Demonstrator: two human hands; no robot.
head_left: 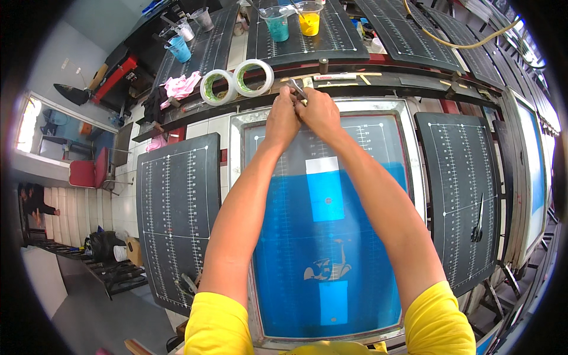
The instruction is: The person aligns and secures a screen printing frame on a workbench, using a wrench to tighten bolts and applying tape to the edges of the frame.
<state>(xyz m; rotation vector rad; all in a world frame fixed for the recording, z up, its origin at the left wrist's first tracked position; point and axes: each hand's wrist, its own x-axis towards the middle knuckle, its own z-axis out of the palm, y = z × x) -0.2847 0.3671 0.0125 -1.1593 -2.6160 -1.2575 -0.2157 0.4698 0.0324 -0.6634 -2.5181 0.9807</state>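
Observation:
Both my arms reach forward over a screen printing frame (pixel 235 127) with blue-coated mesh, a stencil figure and light blue strips on it. My hands meet at the frame's far edge, beside the dark rail. My right hand (pixel 320 113) is closed around a metal wrench (pixel 297 87), which slants up and left out of its fingers. Pressed close beside it, my left hand (pixel 282 121) has its fingers curled together; what they grip is hidden. A clamp or bolt under the fingers cannot be made out.
Two tape rolls (pixel 253 78) stand left of my hands, near a pink cloth (pixel 181 86). Beyond are cups of green ink (pixel 277 25) and yellow ink (pixel 309 23). Black gridded boards flank the frame; scissors (pixel 477 228) lie on the right board (pixel 461 177). A yellow hose (pixel 455 45) hangs far right.

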